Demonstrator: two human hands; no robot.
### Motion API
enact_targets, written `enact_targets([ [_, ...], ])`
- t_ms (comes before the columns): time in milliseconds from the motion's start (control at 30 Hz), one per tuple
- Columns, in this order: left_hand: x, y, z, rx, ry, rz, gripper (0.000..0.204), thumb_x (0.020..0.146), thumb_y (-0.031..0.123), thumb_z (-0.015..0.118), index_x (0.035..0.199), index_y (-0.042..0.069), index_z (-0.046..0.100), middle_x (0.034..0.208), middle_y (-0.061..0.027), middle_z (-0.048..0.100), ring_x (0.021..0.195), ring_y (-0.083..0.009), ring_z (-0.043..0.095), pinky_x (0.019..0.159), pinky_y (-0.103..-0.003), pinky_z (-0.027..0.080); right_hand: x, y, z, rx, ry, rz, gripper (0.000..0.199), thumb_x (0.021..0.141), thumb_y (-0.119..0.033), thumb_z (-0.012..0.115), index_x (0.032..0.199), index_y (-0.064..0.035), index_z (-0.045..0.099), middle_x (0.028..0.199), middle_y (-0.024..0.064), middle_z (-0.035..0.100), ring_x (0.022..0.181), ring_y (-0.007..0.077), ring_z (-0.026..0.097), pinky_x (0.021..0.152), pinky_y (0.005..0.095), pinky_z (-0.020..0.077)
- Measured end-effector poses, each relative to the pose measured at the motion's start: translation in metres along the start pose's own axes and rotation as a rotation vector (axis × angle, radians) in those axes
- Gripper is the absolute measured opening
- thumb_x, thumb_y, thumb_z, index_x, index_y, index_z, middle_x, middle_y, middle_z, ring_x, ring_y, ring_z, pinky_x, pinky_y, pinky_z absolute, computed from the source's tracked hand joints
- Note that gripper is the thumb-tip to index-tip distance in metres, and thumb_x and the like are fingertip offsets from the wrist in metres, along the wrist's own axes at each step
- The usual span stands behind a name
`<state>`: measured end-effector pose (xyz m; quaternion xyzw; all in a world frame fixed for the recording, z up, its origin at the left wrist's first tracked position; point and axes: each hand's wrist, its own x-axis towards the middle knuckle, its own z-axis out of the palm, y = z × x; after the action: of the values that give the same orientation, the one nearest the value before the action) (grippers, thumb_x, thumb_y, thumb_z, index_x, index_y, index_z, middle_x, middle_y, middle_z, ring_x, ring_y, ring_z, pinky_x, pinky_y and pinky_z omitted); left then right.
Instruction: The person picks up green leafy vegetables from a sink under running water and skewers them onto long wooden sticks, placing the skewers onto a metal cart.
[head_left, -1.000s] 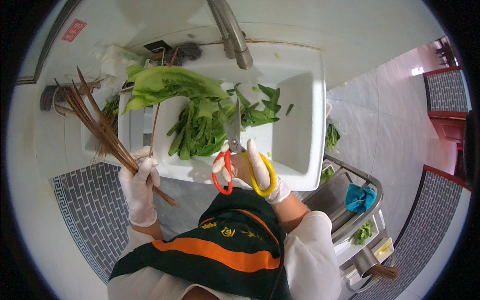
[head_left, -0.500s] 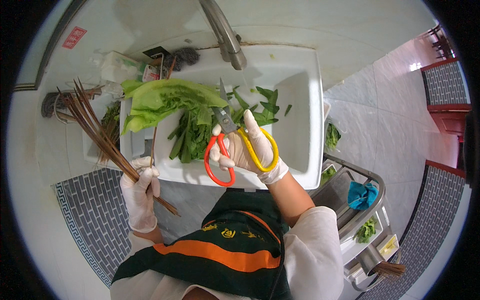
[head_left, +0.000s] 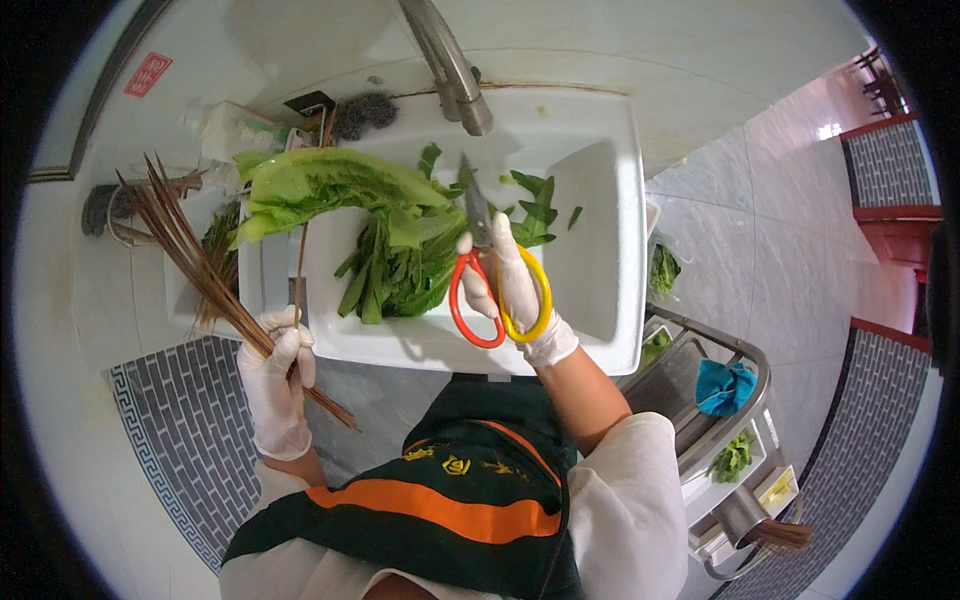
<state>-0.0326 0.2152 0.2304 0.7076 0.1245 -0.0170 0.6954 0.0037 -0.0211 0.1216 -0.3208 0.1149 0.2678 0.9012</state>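
My gloved left hand [head_left: 274, 385] is closed round a bundle of thin brown skewers [head_left: 215, 290], fanned out at the far end. A single skewer [head_left: 300, 265] stands up from its fingertips and meets a long green lettuce leaf [head_left: 320, 185], which droops to the right over the sink. In my gloved right hand [head_left: 518, 290] is a pair of scissors [head_left: 478, 215] with one red and one yellow handle. The blades look nearly together and point toward the tap, beside the leaf's right end. Cut leafy greens [head_left: 385, 275] lie below in the white sink [head_left: 628, 250].
A metal tap [head_left: 462, 95] hangs over the sink's back edge. Dark scouring pads [head_left: 365, 117] sit at the back left. On the right, a metal cart [head_left: 755, 365] carries a blue cloth [head_left: 725, 388], trays of greens and a metal cup [head_left: 741, 517] with more skewers.
The scissors have moved right with my right hand, and their handles have come closer together. The leaf has shifted slightly left. My left hand keeps hold of the skewers.
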Motion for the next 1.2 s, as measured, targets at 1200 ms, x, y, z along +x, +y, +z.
enact_targets([
  [1200,0.003,-0.019,-0.002,-0.019,0.041,-0.119,0.019,0.077,0.006,0.058,0.095,-0.001,0.053,0.063,-0.0053,0.056,0.039,-0.0085,0.045,0.033,-0.018,0.031,0.08,-0.109,-0.167,-1.93,0.872,-0.451,0.032,0.073,-0.025,0.058,0.099,-0.0087,0.05,0.086,0.0144,0.058,0.082,0.0307,0.057,0.068,0.0405,0.0442],
])
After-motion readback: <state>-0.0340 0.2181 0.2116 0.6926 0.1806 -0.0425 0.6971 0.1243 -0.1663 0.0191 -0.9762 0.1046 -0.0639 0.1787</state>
